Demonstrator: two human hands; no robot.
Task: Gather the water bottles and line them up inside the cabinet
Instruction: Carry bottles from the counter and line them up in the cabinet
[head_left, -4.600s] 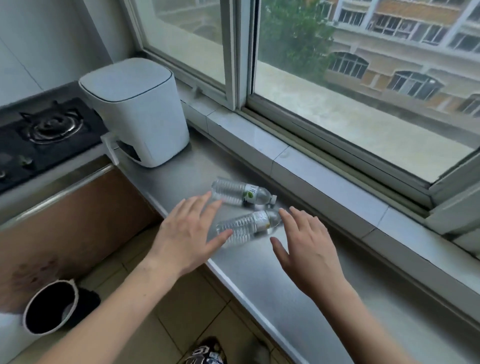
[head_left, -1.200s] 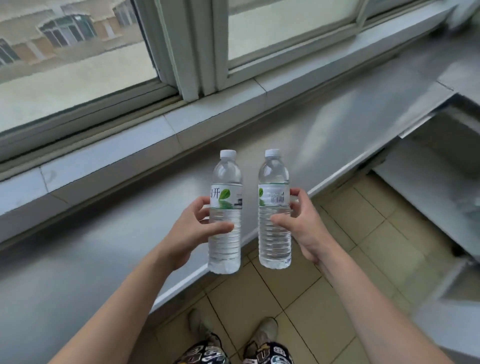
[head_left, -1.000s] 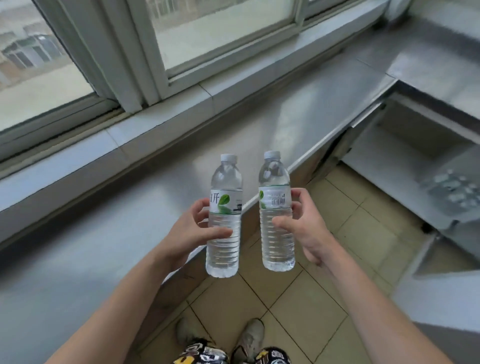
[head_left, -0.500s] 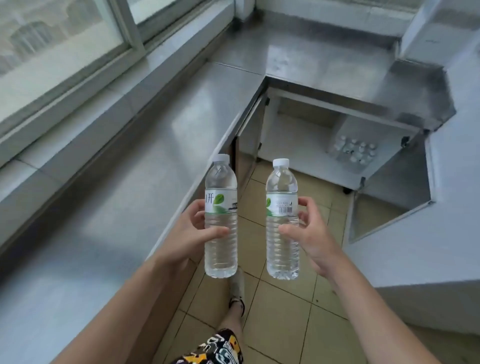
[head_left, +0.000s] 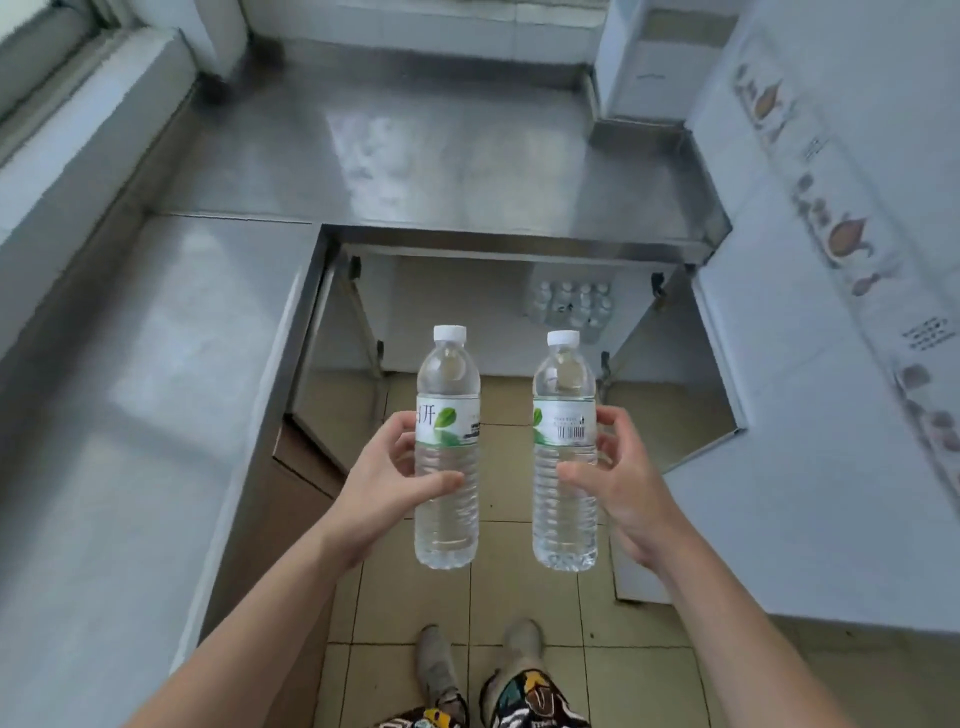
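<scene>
The fingers (head_left: 404, 446) of the left hand (head_left: 387, 480) curl round the middle of the left bottle (head_left: 447, 470), thumb across its front just under the label. The fingers (head_left: 615, 431) of the right hand (head_left: 621, 480) wrap the right bottle (head_left: 565, 467) the same way, thumb pressed on the ribbed part below the barcode. Both bottles stand upright with white caps on top, side by side but apart, held in the air over the tiled floor (head_left: 514, 597).

Half a second ago the open cabinet (head_left: 467, 291) lay off to the upper right; now it sits straight ahead, directly beyond the two bottles, its doors swung out to either side. The cluster of bottles (head_left: 571, 306) already on its shelf is toward the right and looks blurred. The bottles in hand are spread a little wider apart than before. The steel table (head_left: 145, 364) runs down the left and across the back, and the window has nearly slid out of view at upper left. Two feet (head_left: 478, 660) show at the bottom.
</scene>
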